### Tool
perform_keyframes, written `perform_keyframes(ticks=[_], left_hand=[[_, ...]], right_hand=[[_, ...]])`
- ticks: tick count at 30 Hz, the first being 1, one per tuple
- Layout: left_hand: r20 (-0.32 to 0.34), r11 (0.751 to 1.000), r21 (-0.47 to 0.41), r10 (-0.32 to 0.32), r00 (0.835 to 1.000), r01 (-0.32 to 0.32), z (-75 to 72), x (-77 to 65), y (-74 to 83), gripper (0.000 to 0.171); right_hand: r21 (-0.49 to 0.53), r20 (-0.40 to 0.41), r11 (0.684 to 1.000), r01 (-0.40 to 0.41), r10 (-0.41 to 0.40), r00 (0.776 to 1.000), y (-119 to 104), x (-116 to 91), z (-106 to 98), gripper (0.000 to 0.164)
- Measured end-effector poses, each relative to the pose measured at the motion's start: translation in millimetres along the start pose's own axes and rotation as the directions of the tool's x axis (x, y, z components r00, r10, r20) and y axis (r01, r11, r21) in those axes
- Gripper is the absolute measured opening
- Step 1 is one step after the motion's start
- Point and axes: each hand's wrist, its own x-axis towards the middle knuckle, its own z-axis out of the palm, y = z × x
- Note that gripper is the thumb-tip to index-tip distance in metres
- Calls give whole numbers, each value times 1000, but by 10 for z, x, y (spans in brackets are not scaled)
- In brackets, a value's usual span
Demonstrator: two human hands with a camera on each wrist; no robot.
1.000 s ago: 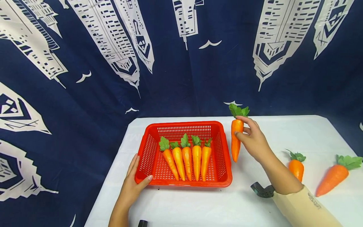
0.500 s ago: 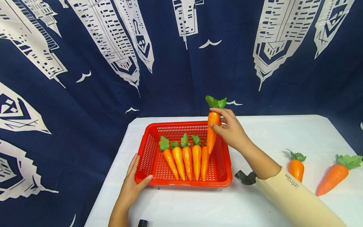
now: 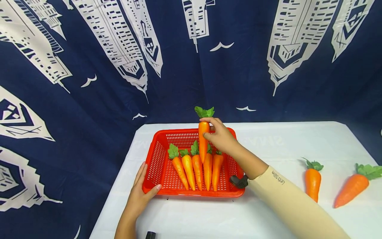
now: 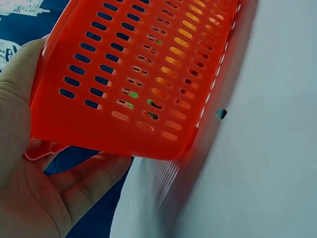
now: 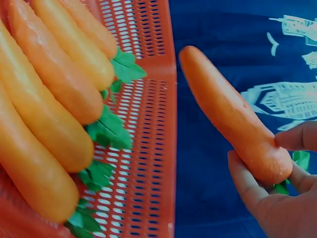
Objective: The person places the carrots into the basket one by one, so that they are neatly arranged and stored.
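My right hand point(image 3: 222, 137) pinches an orange carrot point(image 3: 203, 141) near its leafy top. The carrot hangs tip down over the red plastic basket point(image 3: 188, 193), in front of several carrots point(image 3: 187, 171) lying side by side inside. In the right wrist view, thumb and fingers hold the thick end of that carrot point(image 5: 228, 111), green leaves partly hidden behind the hand. At the basket's front left corner rests my left hand point(image 3: 139, 194), fingers stretched along the side and thumb on the front rim. The left wrist view has this hand point(image 4: 44, 193) touching the slotted basket wall point(image 4: 114, 124).
Two more carrots lie on the white table point(image 3: 194, 219) at the right: a slim carrot point(image 3: 312, 182) and a thicker reddish one point(image 3: 352, 189). A dark blue cloth point(image 3: 191, 86) with white building prints hangs behind. A small black object point(image 3: 150, 235) is at the front edge.
My right hand has carried the carrot leftward from beside the basket, across its right rim, to above the carrots inside. My left hand has stayed at the basket corner.
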Motion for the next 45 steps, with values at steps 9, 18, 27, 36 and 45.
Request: perform_keyframes(ticks=[9,18,27,36,45], left_hand=[[2,1000,9,-4,1000,4,-6,4,-4,97],[3,1000,25,-7,1000,7,-5,-7,5,97],[6,1000,20,-15,1000,15,-11,-9,17,95],[-1,1000,17,-7,1000,7,-5,-11,12,95],[-2,1000,13,-9,1000,9,-1,-5,-8,95]], right_hand=[[-33,50,999,-25,26,998,192,160,341,43],[-200,110,980,-21,44,993,351,201,553,41],[-323,201,946,-21,90,975,432,180,614,40],[-400,347,916,33,118,931,514,160,643,39],[-451,403,890,72,132,906,554,150,660,51]])
